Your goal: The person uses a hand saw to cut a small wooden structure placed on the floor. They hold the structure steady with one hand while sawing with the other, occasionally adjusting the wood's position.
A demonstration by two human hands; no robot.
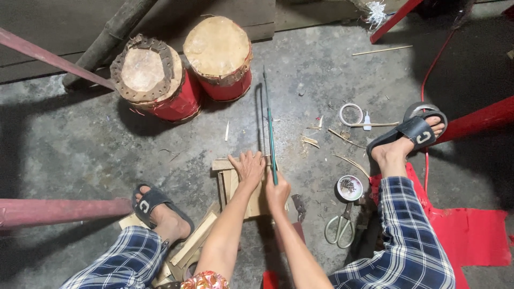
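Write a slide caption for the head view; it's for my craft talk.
Seated on a concrete floor, left hand presses small wooden block; right hand grips thin green-framed saw.

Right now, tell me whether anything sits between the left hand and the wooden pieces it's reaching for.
Nothing visible does. The left hand already lies flat on the stack of wooden pieces, touching it directly. The right hand grips a thin green saw just beside it, its blade running away along the concrete floor.

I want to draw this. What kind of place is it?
Probably a drum-maker's floor workshop: two red drums on bare concrete, scissors and wood scraps beside a person sawing.
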